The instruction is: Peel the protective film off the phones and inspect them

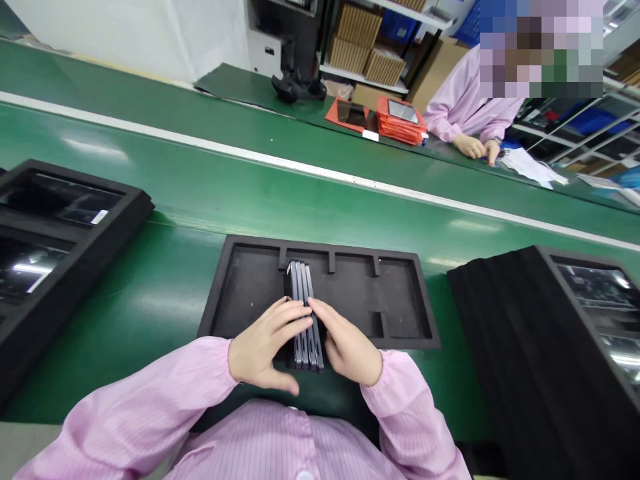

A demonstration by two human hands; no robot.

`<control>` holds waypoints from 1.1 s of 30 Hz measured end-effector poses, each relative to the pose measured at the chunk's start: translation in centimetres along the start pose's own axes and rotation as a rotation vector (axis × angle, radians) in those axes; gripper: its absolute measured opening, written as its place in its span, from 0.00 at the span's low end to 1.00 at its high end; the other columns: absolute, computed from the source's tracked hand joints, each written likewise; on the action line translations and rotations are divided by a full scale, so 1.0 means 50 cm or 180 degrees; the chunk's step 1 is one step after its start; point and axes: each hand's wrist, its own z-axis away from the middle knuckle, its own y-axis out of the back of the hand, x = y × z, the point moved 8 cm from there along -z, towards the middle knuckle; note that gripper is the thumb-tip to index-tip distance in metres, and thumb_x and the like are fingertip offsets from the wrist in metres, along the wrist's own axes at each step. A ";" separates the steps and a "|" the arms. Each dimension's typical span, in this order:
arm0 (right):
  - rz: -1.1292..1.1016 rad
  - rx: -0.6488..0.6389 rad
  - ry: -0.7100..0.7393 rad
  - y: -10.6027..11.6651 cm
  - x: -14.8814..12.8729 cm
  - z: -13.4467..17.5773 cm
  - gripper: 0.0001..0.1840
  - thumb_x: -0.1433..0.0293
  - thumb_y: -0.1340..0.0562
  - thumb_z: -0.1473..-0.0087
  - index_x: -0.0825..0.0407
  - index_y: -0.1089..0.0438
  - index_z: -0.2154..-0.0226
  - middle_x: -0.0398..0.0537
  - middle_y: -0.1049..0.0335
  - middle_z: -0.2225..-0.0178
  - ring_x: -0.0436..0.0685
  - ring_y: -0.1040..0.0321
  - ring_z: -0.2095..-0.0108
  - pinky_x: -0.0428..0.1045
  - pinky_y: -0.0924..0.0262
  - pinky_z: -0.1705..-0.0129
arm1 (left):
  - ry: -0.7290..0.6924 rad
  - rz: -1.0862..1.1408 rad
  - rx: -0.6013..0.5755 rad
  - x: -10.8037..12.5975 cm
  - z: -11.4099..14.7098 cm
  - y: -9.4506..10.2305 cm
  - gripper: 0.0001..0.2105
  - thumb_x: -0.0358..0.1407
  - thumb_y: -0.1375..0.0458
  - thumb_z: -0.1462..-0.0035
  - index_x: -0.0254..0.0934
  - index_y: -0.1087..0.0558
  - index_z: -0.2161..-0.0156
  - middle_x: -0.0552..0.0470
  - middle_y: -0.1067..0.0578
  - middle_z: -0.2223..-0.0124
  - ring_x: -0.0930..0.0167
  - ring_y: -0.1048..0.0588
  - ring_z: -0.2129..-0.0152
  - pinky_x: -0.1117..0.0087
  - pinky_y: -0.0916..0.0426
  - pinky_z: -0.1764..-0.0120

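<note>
Several slim phones [303, 340] stand on edge, pressed side by side, over the near part of a black foam tray [320, 245]. My left hand [265, 343] lies against the row from the left, its fingers reaching across the upper edges and its thumb held apart. From the other side, my right hand [353, 343] braces the row with its fingertips at the top edge. The phones are held between both hands. The left hand's fingers cover part of their edges.
Stacked black foam trays [505, 320] holding screens stand at the right; another tray [125, 207] with screens lies at the left. Beyond the white strip [300, 163] are red sleeves [400, 130] and a black scanner-like object [297, 90]. A co-worker's hands [475, 147] rest on the far bench.
</note>
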 end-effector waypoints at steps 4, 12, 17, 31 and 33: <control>-0.0861 0.0641 -0.0898 0.026 0.071 -0.050 0.31 0.73 0.48 0.39 0.46 0.45 0.34 0.54 0.38 0.39 0.58 0.32 0.45 0.59 0.34 0.42 | 0.1769 0.0701 0.0923 -0.107 -0.029 0.037 0.26 0.43 0.48 0.36 0.44 0.44 0.35 0.39 0.39 0.38 0.59 0.35 0.42 0.54 0.33 0.43; -0.2439 0.1581 -0.1905 -0.036 0.125 -0.110 0.28 0.50 0.39 0.45 0.49 0.27 0.48 0.49 0.35 0.39 0.63 0.44 0.35 0.60 0.58 0.30 | 0.3225 0.1630 0.1748 -0.214 -0.071 -0.019 0.15 0.40 0.50 0.42 0.39 0.33 0.52 0.44 0.33 0.46 0.60 0.36 0.41 0.55 0.44 0.36; -0.2986 0.2066 -0.1786 -0.028 0.104 -0.115 0.26 0.54 0.38 0.47 0.52 0.26 0.51 0.50 0.31 0.42 0.64 0.39 0.38 0.60 0.50 0.33 | 0.2960 0.1965 0.1835 -0.189 -0.109 0.002 0.10 0.37 0.48 0.47 0.38 0.30 0.61 0.48 0.26 0.58 0.64 0.28 0.56 0.63 0.33 0.49; -0.2539 0.2180 -0.1478 0.033 0.149 -0.154 0.30 0.62 0.40 0.54 0.52 0.30 0.47 0.50 0.33 0.41 0.63 0.42 0.37 0.59 0.49 0.34 | 0.2493 0.2219 0.1819 -0.240 -0.169 -0.005 0.14 0.36 0.47 0.50 0.39 0.31 0.57 0.49 0.27 0.54 0.65 0.29 0.53 0.64 0.36 0.45; -0.2633 0.2158 -0.1458 0.029 0.148 -0.157 0.31 0.63 0.40 0.55 0.50 0.32 0.46 0.48 0.32 0.42 0.61 0.44 0.35 0.57 0.48 0.34 | 0.2582 0.2299 0.1728 -0.250 -0.161 -0.014 0.14 0.36 0.47 0.50 0.38 0.31 0.56 0.49 0.27 0.54 0.65 0.28 0.53 0.63 0.36 0.45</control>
